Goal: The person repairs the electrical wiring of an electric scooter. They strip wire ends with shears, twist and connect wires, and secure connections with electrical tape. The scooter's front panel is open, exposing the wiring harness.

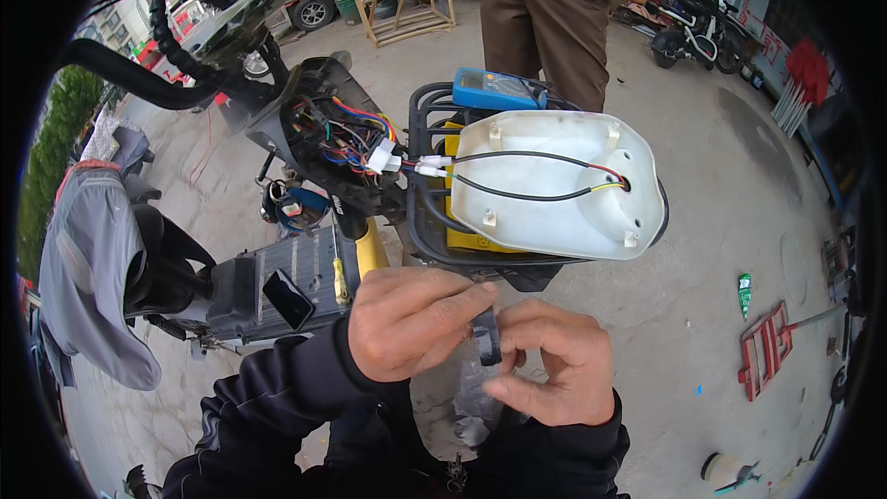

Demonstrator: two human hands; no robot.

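Gripping a glossy black band [487,340], your left hand [404,322] pinches its upper end; whether your right hand [557,362], just beside it, also grips cannot be told. Beyond your grip, a black tubular basket [415,208] bears a smooth white plastic shell [554,177], hollow side up, two thin cables [522,154] crossing it. Ahead-left, an open housing [323,79] holds tangled wires [360,115]. Your left knuckles arch upward; your right thumb sits low.

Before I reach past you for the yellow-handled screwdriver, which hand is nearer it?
Left. The left hand is close by, right of the screwdriver; the right hand is farther right.
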